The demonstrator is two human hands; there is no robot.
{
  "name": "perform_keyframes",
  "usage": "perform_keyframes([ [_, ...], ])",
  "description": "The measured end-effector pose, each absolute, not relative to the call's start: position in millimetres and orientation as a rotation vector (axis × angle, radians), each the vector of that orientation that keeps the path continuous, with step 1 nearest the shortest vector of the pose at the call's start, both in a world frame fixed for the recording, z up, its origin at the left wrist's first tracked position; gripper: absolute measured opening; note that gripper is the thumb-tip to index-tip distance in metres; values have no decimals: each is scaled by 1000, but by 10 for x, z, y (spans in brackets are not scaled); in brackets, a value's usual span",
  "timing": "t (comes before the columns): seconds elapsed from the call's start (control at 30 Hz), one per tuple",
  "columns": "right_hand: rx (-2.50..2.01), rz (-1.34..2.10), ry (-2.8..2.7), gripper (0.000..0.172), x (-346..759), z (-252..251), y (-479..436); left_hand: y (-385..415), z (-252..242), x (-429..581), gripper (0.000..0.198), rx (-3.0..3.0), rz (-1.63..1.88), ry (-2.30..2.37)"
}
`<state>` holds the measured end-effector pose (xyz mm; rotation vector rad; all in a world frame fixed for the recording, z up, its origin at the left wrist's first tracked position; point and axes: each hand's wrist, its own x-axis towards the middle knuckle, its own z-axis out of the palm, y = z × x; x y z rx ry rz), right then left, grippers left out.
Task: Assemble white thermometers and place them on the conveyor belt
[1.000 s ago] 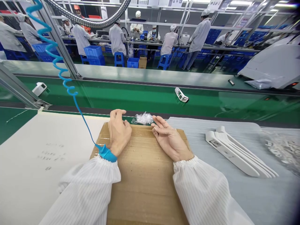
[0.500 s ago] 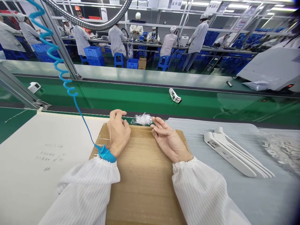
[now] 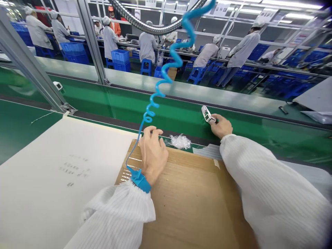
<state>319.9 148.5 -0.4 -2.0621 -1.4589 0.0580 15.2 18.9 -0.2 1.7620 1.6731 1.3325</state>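
Observation:
My right hand (image 3: 221,126) reaches over the green conveyor belt, its fingers pinching the lower end of a small, curved white device casing (image 3: 206,113). The casing tilts upward to the left and its inner parts show. My left hand (image 3: 153,152) is over the far left part of a brown cardboard sheet (image 3: 192,193); its fingers are loosely bent and apart, with nothing visible in them. A blue wrist strap (image 3: 140,180) is around my left wrist, joined to a coiled blue cord (image 3: 157,90). Crumpled clear plastic (image 3: 180,141) lies between my hands, beyond the cardboard.
A white sheet (image 3: 46,166) covers the table at left. Another small white piece (image 3: 57,85) is on the belt, far left. Metal posts (image 3: 92,45) rise beyond the table, and a metal hose (image 3: 155,30) hangs overhead. Several people in white coats work at benches behind.
My right hand has moved forward and right from above the cardboard to the casing on the belt and taken hold of it. The view has shifted, and the coiled cord swings across it.

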Motion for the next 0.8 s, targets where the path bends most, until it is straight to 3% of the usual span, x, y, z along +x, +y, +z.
perform_keyframes([
  [0.17,-2083,181,-1329,30,3051,-70,1576,198,-32,156,23,1758,1338,1691],
  [0.33,-1790,353,-1377,36,2730,400,1211,203,-2,153,21,1796,1473,1579],
  [0.43,-1455,656,-1400,34,2483,638,711,145,100,188,26,1896,1642,1391],
  [0.5,-1277,898,-1363,36,2328,653,357,75,172,225,36,1978,1566,1254],
  [0.57,-1227,1037,-1267,39,2221,558,60,-1,217,258,34,1988,1311,1153],
  [0.67,-1350,913,-1282,44,2199,351,-231,-83,223,288,20,1927,1027,1153],
  [0.8,-1459,310,-1626,35,2333,267,-389,-111,181,302,19,1997,1014,1232],
])
